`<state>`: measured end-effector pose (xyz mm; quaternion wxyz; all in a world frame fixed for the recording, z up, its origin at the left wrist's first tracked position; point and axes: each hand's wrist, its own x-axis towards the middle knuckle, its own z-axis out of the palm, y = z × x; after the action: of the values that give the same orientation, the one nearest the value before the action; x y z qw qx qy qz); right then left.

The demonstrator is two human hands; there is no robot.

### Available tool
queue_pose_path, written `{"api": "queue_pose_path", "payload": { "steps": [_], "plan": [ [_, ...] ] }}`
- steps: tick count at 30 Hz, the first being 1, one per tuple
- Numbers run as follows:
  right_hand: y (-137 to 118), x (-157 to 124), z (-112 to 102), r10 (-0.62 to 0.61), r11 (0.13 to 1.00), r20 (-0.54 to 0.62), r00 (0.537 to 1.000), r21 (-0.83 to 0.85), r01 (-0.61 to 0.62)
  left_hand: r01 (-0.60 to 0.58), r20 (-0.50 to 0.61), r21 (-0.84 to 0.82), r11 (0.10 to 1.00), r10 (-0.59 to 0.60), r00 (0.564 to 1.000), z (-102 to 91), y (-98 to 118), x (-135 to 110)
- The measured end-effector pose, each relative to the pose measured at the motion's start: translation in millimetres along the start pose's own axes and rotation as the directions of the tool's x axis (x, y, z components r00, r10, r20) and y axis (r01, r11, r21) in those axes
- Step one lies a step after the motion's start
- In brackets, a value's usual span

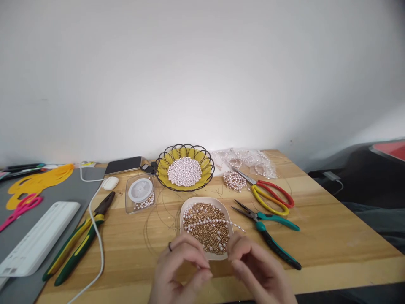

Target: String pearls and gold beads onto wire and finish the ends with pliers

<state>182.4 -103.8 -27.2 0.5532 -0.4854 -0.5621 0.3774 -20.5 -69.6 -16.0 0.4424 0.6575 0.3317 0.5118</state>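
Both hands are low at the near edge of the tabletop (332, 236), just in front of a pale pink dish (202, 200). The left hand (180, 270) wears a dark ring on one finger. Its fingers are bent inward, with the tips turned toward the right hand (257, 270), which is curled in the same way. The fingertips of the two hands come near to each other in front of the dish, but this part is blurred and I cannot tell whether they pinch something or are free. The dish is full of small gold beads (205, 240), and a strand of pearls (209, 222) lies on top of them. The long axis of the strand goes from left to right across the dish and sinks a little toward the right. Its right end passes over the rim and points at the teal pliers (272, 230), which lie just beside the dish with their nose toward it. Behind the pliers lie scissors (272, 196) with red and yellow handles. Further back stands a black wire basket (161, 166) with a yellow lining and a heap of pearls. To its left is a clear box (140, 192) with a spool inside. Green and yellow pliers (79, 240) lie well apart on the left, beside a white cable (98, 247).
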Motion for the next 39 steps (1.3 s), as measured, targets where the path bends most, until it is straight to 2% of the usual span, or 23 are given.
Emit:
{"api": "queue_pose_path", "payload": {
  "steps": [2,4,6,8,11,16,20,26,32,39],
  "plan": [
    [13.7,4.7,-16.7,-0.031,0.996,-0.103,0.994,-0.090,0.022,-0.016,-0.067,0.173,0.985,0.028,0.997,-20.5,-4.6,4.9],
    [28.1,8.4,-33.2,-0.043,0.983,-0.214,0.976,-0.182,0.003,0.032,-0.149,0.327,0.944,0.018,0.989,-37.9,-10.8,9.5],
    [39.2,9.7,-44.8,-0.051,0.970,-0.237,0.970,-0.243,-0.008,0.092,-0.147,0.429,0.898,-0.031,0.989,-47.8,-17.8,12.9],
    [45.2,8.8,-49.3,-0.042,0.958,-0.209,0.977,-0.288,-0.020,0.168,-0.086,0.473,0.865,-0.145,0.986,-49.9,-24.8,14.7],
    [47.3,6.6,-44.6,-0.014,0.941,-0.151,0.988,-0.338,-0.039,0.278,-0.005,0.466,0.840,-0.311,0.950,-45.0,-34.0,14.7],
    [47.3,10.7,-32.7,0.015,0.933,-0.109,0.994,-0.355,-0.053,0.329,-0.016,0.420,0.846,-0.355,0.935,-38.2,-43.5,12.8],
    [45.4,15.0,-33.1,0.020,0.953,-0.128,0.992,-0.299,-0.058,0.324,-0.040,0.370,0.871,-0.333,0.942,-36.0,-44.0,14.4],
    [42.9,5.4,-37.7,0.019,0.973,-0.256,0.966,-0.216,-0.076,0.234,-0.146,0.291,0.928,-0.199,0.969,-37.3,-34.8,16.2],
    [39.7,6.2,-41.8,-0.051,0.977,-0.267,0.962,-0.211,-0.007,0.143,-0.186,0.239,0.960,-0.099,0.978,-35.2,-26.6,15.5],
    [33.7,7.3,-41.2,-0.083,0.970,-0.289,0.954,-0.241,0.012,0.089,-0.188,0.206,0.974,-0.050,0.981,-33.2,-25.1,15.8]
  ]
}}
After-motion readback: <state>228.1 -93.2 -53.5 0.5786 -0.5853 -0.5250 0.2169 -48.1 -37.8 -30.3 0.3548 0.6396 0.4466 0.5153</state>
